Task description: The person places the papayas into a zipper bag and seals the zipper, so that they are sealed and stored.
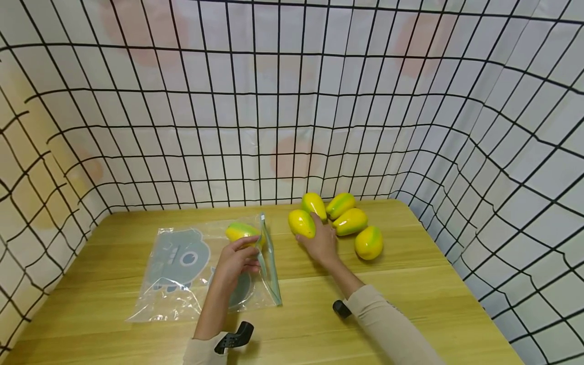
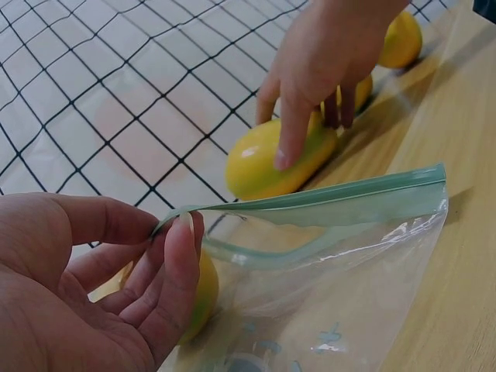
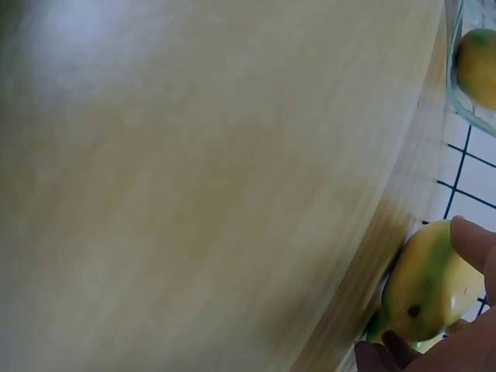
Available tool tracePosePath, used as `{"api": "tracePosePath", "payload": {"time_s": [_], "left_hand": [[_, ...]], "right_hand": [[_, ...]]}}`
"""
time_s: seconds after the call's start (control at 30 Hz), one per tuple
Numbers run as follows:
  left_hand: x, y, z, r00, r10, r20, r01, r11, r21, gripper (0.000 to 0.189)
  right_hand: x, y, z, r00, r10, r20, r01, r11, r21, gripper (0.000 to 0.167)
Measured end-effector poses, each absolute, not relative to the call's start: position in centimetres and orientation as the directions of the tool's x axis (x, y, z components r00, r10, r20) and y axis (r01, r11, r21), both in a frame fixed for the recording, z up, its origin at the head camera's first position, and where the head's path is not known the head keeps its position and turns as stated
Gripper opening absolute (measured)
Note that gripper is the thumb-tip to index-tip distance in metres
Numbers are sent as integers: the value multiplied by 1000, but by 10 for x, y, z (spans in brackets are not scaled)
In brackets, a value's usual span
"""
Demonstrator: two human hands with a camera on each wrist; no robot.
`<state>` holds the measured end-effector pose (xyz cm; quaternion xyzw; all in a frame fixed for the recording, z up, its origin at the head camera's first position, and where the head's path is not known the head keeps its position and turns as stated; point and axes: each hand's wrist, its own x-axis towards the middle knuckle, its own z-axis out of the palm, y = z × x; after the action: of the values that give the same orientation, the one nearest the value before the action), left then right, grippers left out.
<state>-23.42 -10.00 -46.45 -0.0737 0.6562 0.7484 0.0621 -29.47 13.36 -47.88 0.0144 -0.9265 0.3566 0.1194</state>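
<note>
A clear zip bag [image 1: 212, 228] with a grey-blue cartoon print lies flat on the table's left half. One yellow mango [image 1: 239, 231] with a green streak is inside it, near the mouth. My left hand [image 1: 230, 266] pinches the green zip edge [image 2: 341, 194] between thumb and fingers, and the mouth gapes there. To the right of the bag, my right hand [image 1: 323, 244] grips another mango [image 1: 300, 223] from above, thumb and fingers on its sides. In the right wrist view that mango [image 3: 426, 287] shows its green band and dark stem spot.
Several more mangoes [image 1: 350, 222] lie grouped around and right of my right hand, one mango [image 1: 369, 243] closer to me. Black netting [image 1: 283, 126] over a white patterned sheet rises behind and along both sides of the wooden table [image 1: 315, 324].
</note>
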Motion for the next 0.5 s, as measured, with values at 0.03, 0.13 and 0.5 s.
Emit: {"api": "tracePosePath", "payload": {"time_s": [0.03,0.13,0.5], "left_hand": [[-234,-100,-464,-982,-4,-191,-188,-130,973,40],[-234,-100,-464,-982,-5,-189,-187,-131,974,40],[-234,-100,-464,-982,-4,-188,-186,-133,973,40]], "right_hand": [[-295,133,-479,-969,59,238,-117,742,-660,79],[-295,133,-480,-967,55,250,-130,737,-664,78],[-293,134,-479,-972,48,232,-130,711,-691,74]]}}
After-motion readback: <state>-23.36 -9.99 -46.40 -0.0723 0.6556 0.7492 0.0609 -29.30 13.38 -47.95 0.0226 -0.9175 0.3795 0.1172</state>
